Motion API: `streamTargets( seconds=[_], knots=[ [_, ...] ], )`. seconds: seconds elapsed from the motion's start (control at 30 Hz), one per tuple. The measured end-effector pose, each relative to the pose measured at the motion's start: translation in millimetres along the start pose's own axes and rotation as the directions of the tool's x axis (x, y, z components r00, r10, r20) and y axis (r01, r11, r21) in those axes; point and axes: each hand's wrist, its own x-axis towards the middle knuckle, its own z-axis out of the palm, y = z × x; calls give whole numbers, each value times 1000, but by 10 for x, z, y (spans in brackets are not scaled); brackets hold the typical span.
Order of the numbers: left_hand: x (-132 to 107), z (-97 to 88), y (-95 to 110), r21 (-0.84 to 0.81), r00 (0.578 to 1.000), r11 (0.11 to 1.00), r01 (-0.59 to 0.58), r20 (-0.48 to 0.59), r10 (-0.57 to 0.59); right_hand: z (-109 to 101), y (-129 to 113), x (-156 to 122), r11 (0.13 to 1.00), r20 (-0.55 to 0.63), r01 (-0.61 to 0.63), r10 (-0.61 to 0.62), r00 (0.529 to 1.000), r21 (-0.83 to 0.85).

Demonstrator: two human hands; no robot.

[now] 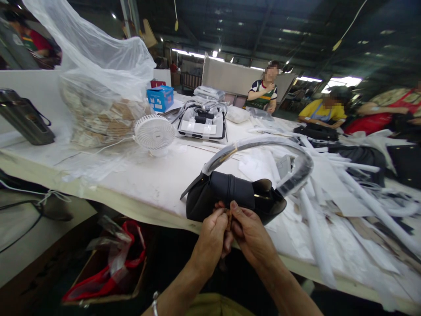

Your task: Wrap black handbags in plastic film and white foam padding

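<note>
Head view — both hands (pixel 230 232) pinch a small brown piece (pixel 228 218).

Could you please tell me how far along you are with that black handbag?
The handbag already has its handle wrapped in clear film. Both hands, left and right, now pinch a small brown piece at its front edge. More black bags lie further along the table; whether they are finished cannot be told.
</note>
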Motion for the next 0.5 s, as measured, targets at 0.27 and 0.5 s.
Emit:
streamTargets(
  seconds=[0.27,0.5],
  knots=[
    [-68,-88,-18,-65,992,998,1,130,7,-42,19,-42,999,49,-27,29,998,-26],
    [-30,-58,-31,-44,999,999,12,38,-10,-36,32,-23,1000,22,1,-1,1000,-1]
  ],
)
